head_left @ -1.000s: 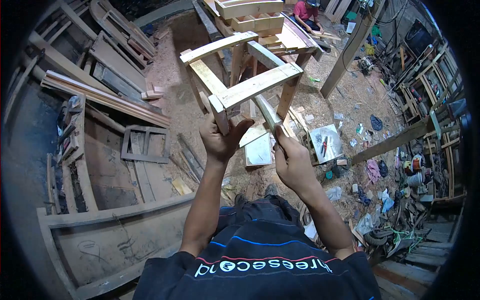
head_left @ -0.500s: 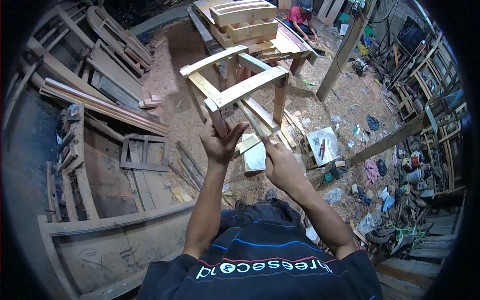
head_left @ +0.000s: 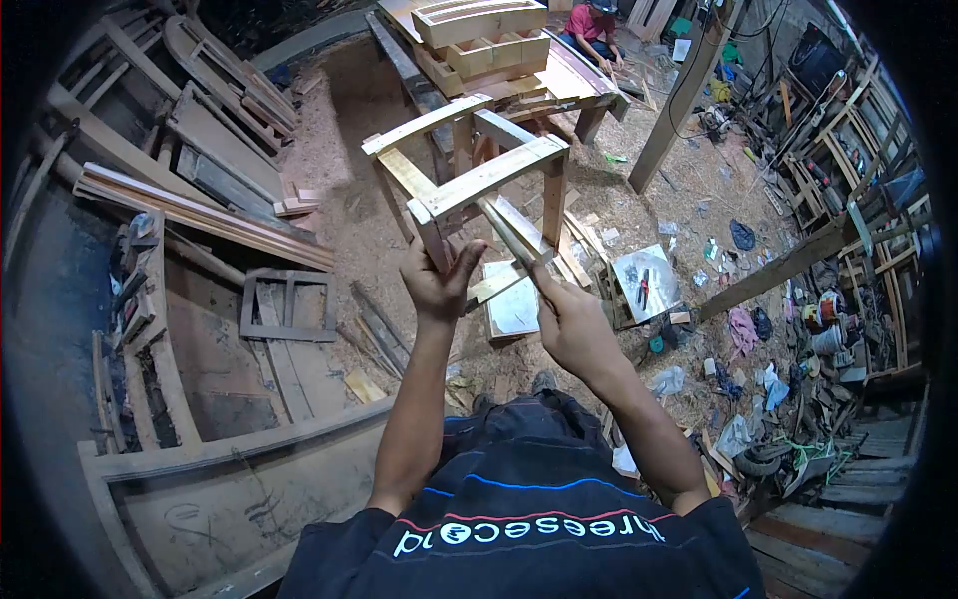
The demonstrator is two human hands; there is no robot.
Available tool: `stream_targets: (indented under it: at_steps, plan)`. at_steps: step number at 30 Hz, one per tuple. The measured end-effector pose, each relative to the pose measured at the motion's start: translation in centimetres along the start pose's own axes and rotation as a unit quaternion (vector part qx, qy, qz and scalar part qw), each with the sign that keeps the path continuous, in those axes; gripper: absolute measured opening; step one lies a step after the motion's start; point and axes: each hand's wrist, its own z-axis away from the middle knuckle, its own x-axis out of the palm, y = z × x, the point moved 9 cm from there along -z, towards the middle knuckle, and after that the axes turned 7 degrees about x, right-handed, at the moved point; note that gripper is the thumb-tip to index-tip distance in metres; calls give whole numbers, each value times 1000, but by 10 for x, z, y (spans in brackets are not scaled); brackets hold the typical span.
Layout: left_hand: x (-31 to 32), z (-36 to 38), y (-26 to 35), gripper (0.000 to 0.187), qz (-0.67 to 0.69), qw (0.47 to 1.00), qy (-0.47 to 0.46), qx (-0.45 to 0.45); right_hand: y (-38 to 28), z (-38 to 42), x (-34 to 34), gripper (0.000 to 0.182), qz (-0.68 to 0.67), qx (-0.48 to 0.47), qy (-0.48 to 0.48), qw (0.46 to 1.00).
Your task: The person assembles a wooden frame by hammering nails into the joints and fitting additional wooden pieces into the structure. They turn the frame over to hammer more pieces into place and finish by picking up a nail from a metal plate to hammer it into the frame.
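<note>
A pale wooden stool-like frame (head_left: pixel 499 178) is held up in front of me, its open rectangular top tilted toward the camera. My left hand (head_left: pixel 439 280) grips its near left leg (head_left: pixel 429 238), with the thumb pointing up beside the wood. My right hand (head_left: pixel 577 324) is closed, its index finger pressed along a narrow wooden piece (head_left: pixel 511 232) that slants under the frame's near top rail. The fingertips of that hand are partly hidden, and its other fingers are curled in.
Behind the frame stands a workbench (head_left: pixel 589 90) with stacked curved wooden parts (head_left: pixel 489 55). A person (head_left: pixel 592 32) sits beyond it. A wooden post (head_left: pixel 689 95) rises at the right. Red-handled pliers (head_left: pixel 644 288) lie on a pale board (head_left: pixel 629 270). Large frames lean at the left.
The right hand and forearm have shifted slightly right and down. The wooden frame and left hand are almost where they were, and the view has tilted a little.
</note>
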Motion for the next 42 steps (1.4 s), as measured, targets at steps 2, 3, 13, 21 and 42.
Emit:
stream_targets:
  at_steps: [2, 3, 13, 21, 42]
  plan:
    - [-9, -1, -1, 36, 7, 999, 40, -33, -2, 13, -23, 47, -68, 58, 8, 996]
    - [-20, -2, -20, 38, 10, 997, 68, -38, 3, 23, -33, 36, -66, 65, 50, 994]
    - [-23, 22, -115, 57, 72, 948, 86, -299, 158, 162, 31, 33, -165, 310, 62, 934]
    - [0, 102, -258, 62, 64, 837, 50, -541, 252, 49, 81, 36, -217, 284, 137, 924]
    - [-6, 258, -626, 76, 213, 776, -12, -593, 554, -15, 395, 26, -394, 154, 86, 902]
